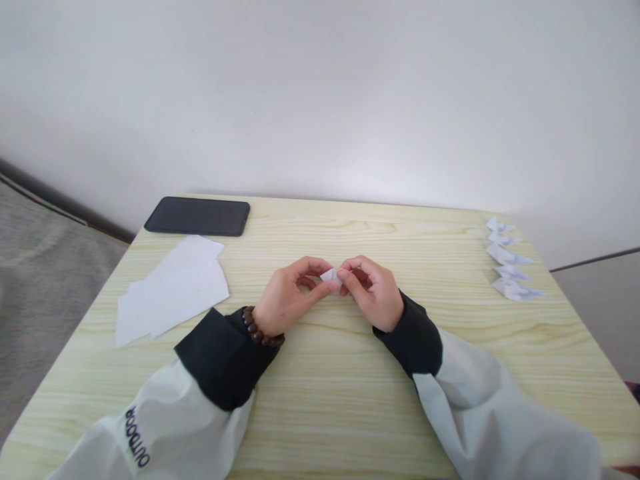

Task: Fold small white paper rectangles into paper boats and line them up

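Between my two hands, above the middle of the table, is a small folded piece of white paper (329, 275). My left hand (294, 293) pinches its left side with thumb and forefinger. From the other side, the thumb and fingertips of my right hand (369, 288) close on its right part and hide some of it. The finer folds are too small to make out. Sheets of white paper (175, 287) lie overlapping to the left of my left hand. Off to the right, several folded white paper pieces (510, 255) with pointed ends stand in a row.
A dark phone (199, 217) lies at the table's back left corner. The light wood table (320, 400) meets a white wall (320, 100) at its far edge. Grey fabric (45, 280) shows beyond the left edge.
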Available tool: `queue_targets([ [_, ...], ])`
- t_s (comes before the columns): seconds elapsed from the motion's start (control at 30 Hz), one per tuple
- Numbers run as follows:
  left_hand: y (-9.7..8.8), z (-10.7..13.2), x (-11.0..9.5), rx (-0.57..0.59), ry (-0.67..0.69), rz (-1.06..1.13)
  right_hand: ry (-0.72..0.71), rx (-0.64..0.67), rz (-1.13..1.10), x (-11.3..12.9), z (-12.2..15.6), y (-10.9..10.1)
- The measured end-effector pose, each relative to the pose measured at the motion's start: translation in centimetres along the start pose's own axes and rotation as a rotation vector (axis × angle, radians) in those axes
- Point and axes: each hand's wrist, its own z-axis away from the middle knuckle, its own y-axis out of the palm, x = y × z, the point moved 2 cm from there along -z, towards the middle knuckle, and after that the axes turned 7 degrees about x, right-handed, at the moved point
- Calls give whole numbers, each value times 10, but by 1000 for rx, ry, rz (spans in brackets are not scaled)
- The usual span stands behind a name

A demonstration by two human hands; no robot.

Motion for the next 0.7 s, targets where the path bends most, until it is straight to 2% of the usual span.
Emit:
queue_targets([
  [0.1, -1, 1, 2, 37, -6, -62, -26, -7, 64, 1, 1, 0],
  [0.3, 0, 1, 2, -4, -17, -129, -91, -32, 172, 3, 1, 2],
  [0.57, 0, -1, 4, -9, -81, 26, -78, 8, 106, 1, -1, -2],
  [0.7, -1, 0, 5, -8, -49, 53, -75, -6, 100, 1, 0, -2],
])
